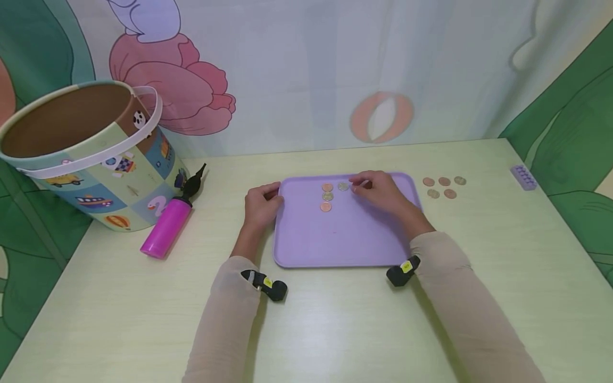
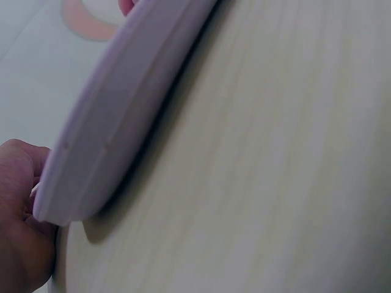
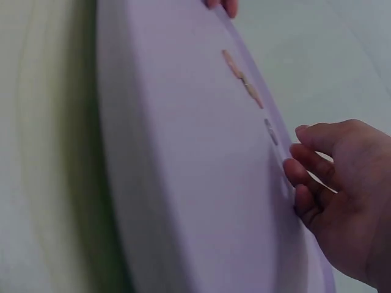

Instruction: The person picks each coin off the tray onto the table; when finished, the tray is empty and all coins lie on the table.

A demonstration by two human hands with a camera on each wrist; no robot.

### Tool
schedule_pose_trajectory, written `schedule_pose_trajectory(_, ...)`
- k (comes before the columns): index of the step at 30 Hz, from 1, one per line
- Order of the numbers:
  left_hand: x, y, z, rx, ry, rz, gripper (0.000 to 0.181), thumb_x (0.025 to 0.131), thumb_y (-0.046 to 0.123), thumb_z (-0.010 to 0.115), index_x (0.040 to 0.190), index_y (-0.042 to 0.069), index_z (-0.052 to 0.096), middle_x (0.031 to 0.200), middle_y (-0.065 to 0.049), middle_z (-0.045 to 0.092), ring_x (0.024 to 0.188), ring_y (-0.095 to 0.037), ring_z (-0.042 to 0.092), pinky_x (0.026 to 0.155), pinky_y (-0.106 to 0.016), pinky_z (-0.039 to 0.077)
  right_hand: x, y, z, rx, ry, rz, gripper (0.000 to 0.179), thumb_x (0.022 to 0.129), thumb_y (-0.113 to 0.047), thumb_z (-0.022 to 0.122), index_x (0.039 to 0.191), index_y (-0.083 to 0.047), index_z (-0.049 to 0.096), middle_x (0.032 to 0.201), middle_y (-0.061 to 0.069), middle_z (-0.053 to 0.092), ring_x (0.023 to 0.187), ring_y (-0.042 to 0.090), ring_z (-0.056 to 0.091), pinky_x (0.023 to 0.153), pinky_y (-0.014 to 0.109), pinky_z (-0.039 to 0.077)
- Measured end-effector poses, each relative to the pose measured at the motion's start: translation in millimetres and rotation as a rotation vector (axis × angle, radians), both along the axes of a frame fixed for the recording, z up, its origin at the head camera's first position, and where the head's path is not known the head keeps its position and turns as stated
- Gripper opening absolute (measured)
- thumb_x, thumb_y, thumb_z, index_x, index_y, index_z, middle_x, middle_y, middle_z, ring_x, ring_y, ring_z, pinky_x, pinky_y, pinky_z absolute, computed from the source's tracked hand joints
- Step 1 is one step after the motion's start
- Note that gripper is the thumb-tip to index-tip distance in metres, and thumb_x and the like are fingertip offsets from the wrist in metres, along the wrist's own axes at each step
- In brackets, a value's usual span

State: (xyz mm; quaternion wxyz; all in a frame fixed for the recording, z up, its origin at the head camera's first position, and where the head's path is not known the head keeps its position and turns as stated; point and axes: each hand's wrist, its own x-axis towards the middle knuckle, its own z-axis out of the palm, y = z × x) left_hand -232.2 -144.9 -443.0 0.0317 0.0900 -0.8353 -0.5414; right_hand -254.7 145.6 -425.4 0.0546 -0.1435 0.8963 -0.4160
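A purple tray (image 1: 345, 239) lies flat in the middle of the table. Several coins (image 1: 328, 196) sit on its far half, some copper and some silver. My left hand (image 1: 261, 206) grips the tray's far left rim, thumb on top; the left wrist view shows that hand (image 2: 18, 232) at the tray's corner (image 2: 79, 183). My right hand (image 1: 378, 190) hovers over the far right part of the tray, its curled fingertips just right of a silver coin (image 1: 342, 186). In the right wrist view its fingers (image 3: 305, 177) curl near the coins (image 3: 270, 131). Whether they pinch a coin is unclear.
Several more coins (image 1: 444, 186) lie on the table right of the tray. A small purple block (image 1: 523, 176) sits near the right edge. At the left stand a printed bucket (image 1: 86, 154) and a pink pump bottle (image 1: 168, 223) lying on its side.
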Motion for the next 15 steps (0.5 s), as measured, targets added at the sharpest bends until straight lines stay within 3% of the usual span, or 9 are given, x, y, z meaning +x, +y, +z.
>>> schedule_pose_trajectory(8, -1.5, -0.1, -0.8, -0.011, -0.006, -0.005, 0.044, 0.088, 0.003, 0.062, 0.131, 0.003, 0.067, 0.123, -0.019, 0.072, 0.113, -0.027, 0.065, 0.103, -0.038, 0.055, -3.4, -16.6, -11.8, 0.005, 0.091, -0.033, 0.037, 0.093, -0.008, 0.067, 0.127, 0.004, 0.067, 0.123, 0.025, 0.068, 0.097, 0.032, 0.059, 0.085, 0.035, 0.049)
schedule_pose_trajectory(15, -2.4, -0.8, -3.5, 0.003, -0.02, -0.006, 0.044, 0.089, 0.004, 0.062, 0.133, 0.004, 0.067, 0.126, -0.018, 0.071, 0.115, -0.027, 0.064, 0.104, -0.038, 0.055, -4.0, -26.2, -15.0, 0.103, 0.088, -0.075, 0.038, 0.093, -0.017, 0.07, 0.127, 0.0, 0.069, 0.125, 0.02, 0.065, 0.115, 0.035, 0.062, 0.104, 0.049, 0.05)
